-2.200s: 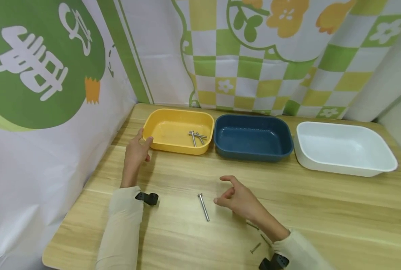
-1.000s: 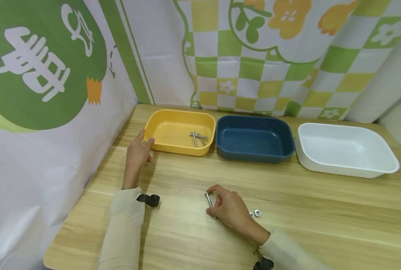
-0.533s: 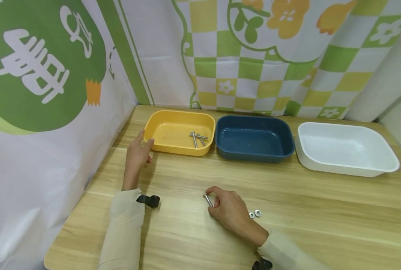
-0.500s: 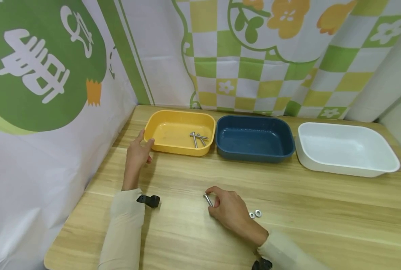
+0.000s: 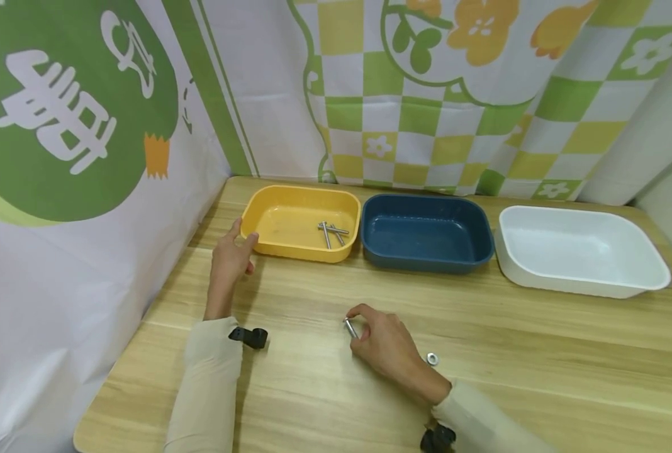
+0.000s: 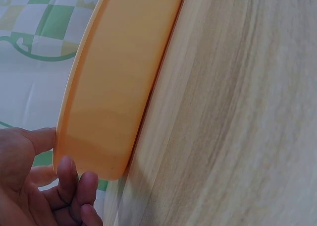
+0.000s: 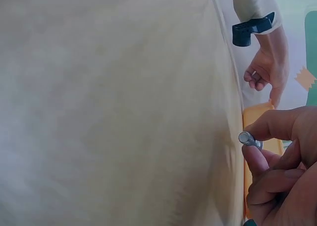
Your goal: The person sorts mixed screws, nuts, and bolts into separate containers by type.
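In the head view, my right hand pinches a silver bolt between thumb and index finger, its head pointing away to the left. The right wrist view shows one end of that bolt between the fingertips. My left hand holds the left front corner of a yellow bin with thumb and index finger. Up close in the left wrist view, the other fingers curl loosely beside the bin wall. Several bolts lie crossed in the bin's right part.
Right of the yellow bin stand a dark blue bin and a white bin, in one row at the back of the wooden table. A silver nut lies beside my right wrist. A patterned curtain hangs behind.
The right hand took hold of the bolt that lay on the table, then shifted slightly away from me with it. A second nut and several small screws are now hidden. The left hand stays put.
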Demonstrator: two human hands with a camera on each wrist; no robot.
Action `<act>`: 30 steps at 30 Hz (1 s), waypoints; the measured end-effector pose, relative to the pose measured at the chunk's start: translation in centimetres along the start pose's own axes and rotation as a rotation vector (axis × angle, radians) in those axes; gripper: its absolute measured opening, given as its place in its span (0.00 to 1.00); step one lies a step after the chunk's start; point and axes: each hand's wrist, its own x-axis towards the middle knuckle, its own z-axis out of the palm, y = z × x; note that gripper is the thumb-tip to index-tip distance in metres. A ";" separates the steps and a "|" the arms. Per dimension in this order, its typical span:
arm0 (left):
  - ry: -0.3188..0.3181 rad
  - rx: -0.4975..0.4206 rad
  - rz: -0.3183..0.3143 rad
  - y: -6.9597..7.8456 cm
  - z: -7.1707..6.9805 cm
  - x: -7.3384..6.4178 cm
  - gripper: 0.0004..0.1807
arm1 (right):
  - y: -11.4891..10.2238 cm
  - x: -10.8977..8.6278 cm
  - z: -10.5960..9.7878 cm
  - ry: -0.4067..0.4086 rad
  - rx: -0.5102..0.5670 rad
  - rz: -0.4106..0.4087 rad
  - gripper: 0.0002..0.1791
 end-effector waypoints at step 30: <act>-0.004 0.017 0.006 0.0 -0.1 0.1 0.39 | -1.5 8.2 -4.1 0.070 0.124 0.042 0.23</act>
